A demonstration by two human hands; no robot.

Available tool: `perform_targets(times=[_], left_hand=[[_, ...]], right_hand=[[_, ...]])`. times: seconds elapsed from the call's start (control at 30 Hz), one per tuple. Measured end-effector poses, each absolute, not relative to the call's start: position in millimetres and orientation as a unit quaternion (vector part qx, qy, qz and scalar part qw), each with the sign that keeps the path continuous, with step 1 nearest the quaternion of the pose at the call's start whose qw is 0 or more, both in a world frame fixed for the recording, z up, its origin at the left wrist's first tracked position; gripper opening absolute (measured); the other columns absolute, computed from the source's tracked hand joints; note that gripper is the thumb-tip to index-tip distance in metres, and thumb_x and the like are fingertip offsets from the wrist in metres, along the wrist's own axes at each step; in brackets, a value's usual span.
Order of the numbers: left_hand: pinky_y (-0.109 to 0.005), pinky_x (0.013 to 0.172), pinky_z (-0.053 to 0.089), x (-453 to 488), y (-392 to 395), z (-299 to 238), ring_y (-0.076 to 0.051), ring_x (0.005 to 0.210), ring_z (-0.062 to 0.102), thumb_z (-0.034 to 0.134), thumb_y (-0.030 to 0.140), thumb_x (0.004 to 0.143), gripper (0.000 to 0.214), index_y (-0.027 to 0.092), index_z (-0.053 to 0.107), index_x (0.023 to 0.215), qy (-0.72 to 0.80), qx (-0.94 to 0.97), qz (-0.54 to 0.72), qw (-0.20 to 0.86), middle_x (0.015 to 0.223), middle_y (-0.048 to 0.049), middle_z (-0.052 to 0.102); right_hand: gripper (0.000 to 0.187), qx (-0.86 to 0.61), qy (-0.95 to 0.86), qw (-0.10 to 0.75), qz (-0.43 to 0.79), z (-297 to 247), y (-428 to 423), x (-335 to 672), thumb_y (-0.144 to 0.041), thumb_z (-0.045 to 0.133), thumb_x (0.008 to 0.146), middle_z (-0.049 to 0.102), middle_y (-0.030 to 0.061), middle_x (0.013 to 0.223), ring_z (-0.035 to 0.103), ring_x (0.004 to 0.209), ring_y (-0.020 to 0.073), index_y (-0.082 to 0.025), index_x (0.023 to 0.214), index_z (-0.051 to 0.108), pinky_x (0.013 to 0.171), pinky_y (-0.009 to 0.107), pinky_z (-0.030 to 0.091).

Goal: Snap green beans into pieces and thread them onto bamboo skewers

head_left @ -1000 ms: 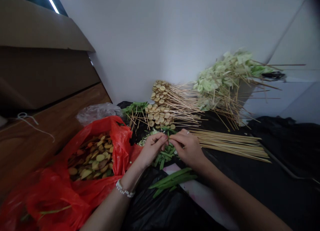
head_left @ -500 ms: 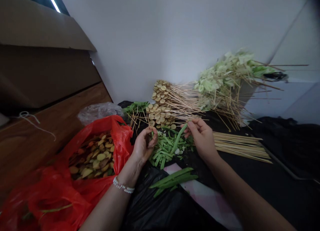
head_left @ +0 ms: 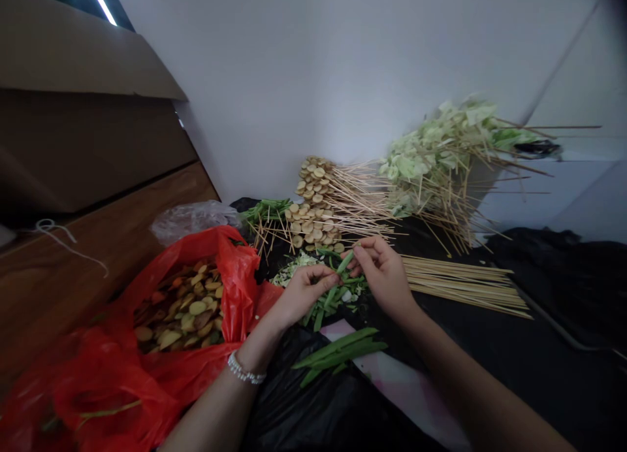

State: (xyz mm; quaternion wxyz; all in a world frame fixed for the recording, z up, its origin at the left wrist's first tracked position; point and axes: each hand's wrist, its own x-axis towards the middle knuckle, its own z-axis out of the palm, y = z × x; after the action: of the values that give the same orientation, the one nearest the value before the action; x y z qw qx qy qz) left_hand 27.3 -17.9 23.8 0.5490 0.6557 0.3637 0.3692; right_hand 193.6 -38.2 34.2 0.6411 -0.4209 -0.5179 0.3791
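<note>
My right hand (head_left: 385,269) pinches a green bean (head_left: 343,264) near its upper end, above a pile of cut bean pieces (head_left: 326,302). My left hand (head_left: 306,292), with a bead bracelet on the wrist, pinches the lower end of the same bean. Both hands hover over the black sheet (head_left: 539,347) that covers the surface. A few whole beans (head_left: 340,351) lie just below my hands.
A red plastic bag (head_left: 147,380) with sliced vegetable rounds lies at left. Bare bamboo skewers (head_left: 465,285) lie right of my hands. Behind stand skewered slices (head_left: 316,207), skewered green beans (head_left: 264,213) and a heap of skewered cabbage (head_left: 435,155). A clear bag (head_left: 189,220) sits on the wooden top.
The hands were together, then drew apart with the right hand lifting a bean; now they have come back together, both pinching that bean.
</note>
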Motion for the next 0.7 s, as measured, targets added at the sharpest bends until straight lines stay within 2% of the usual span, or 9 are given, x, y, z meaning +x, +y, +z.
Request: perform_targets(times=[0.1, 0.2, 0.37, 0.43, 0.6, 0.7], left_hand=[[-0.02, 0.053, 0.033, 27, -17, 22, -0.009, 0.055, 0.044, 0.071, 0.045, 0.074, 0.031, 0.013, 0.068, 0.073, 0.376, 0.624, 0.404, 0.554, 0.062, 0.0013, 0.056], [-0.018, 0.05, 0.033, 28, -14, 19, -0.007, 0.052, 0.043, 0.074, 0.042, 0.073, 0.029, 0.014, 0.066, 0.077, 0.365, 0.54, 0.455, 0.607, 0.062, 0.0021, 0.055], [-0.014, 0.037, 0.019, 27, -11, 23, -0.002, 0.038, 0.022, 0.077, 0.039, 0.07, 0.03, 0.013, 0.064, 0.079, 0.336, 0.412, 0.496, 0.687, 0.048, 0.0106, 0.033], [-0.013, 0.035, 0.016, 25, -10, 26, -0.001, 0.037, 0.02, 0.078, 0.038, 0.069, 0.031, 0.013, 0.063, 0.079, 0.332, 0.402, 0.504, 0.689, 0.048, 0.0113, 0.031], [-0.013, 0.036, 0.015, 19, -4, 27, 0.0, 0.038, 0.019, 0.079, 0.039, 0.067, 0.032, 0.013, 0.063, 0.076, 0.344, 0.394, 0.551, 0.65, 0.048, 0.0118, 0.028], [-0.015, 0.037, 0.014, 18, -1, 22, -0.001, 0.038, 0.021, 0.079, 0.037, 0.067, 0.031, 0.012, 0.067, 0.081, 0.36, 0.409, 0.556, 0.628, 0.048, 0.0112, 0.031]], right_hand=[[0.025, -0.437, -0.525, 0.632, 0.365, 35, -38, 196, -0.043, 0.063, 0.081, 0.066, -0.0002, 0.07, 0.061, 0.059, 0.0132, -0.021, 0.085, 0.052, 0.051, 0.024, 0.05], [0.023, -0.444, -0.521, 0.607, 0.404, 37, -37, 199, -0.04, 0.063, 0.079, 0.064, -0.0023, 0.061, 0.056, 0.05, 0.0113, -0.021, 0.081, 0.051, 0.047, 0.022, 0.046], [0.025, -0.418, -0.5, 0.528, 0.544, 37, -40, 194, -0.041, 0.063, 0.077, 0.067, -0.002, 0.058, 0.056, 0.044, 0.0109, -0.022, 0.076, 0.047, 0.043, 0.021, 0.044], [0.026, -0.413, -0.501, 0.503, 0.571, 36, -41, 192, -0.042, 0.063, 0.076, 0.067, -0.0018, 0.059, 0.056, 0.044, 0.0108, -0.021, 0.076, 0.046, 0.042, 0.021, 0.044], [0.024, -0.447, -0.517, 0.533, 0.498, 35, -34, 207, -0.041, 0.061, 0.077, 0.067, -0.0013, 0.059, 0.055, 0.044, 0.011, -0.021, 0.077, 0.048, 0.043, 0.021, 0.043], [0.015, -0.514, -0.574, 0.522, 0.366, 33, -29, 220, -0.033, 0.061, 0.077, 0.062, -0.0039, 0.056, 0.051, 0.045, 0.0105, -0.021, 0.082, 0.053, 0.046, 0.021, 0.039]])
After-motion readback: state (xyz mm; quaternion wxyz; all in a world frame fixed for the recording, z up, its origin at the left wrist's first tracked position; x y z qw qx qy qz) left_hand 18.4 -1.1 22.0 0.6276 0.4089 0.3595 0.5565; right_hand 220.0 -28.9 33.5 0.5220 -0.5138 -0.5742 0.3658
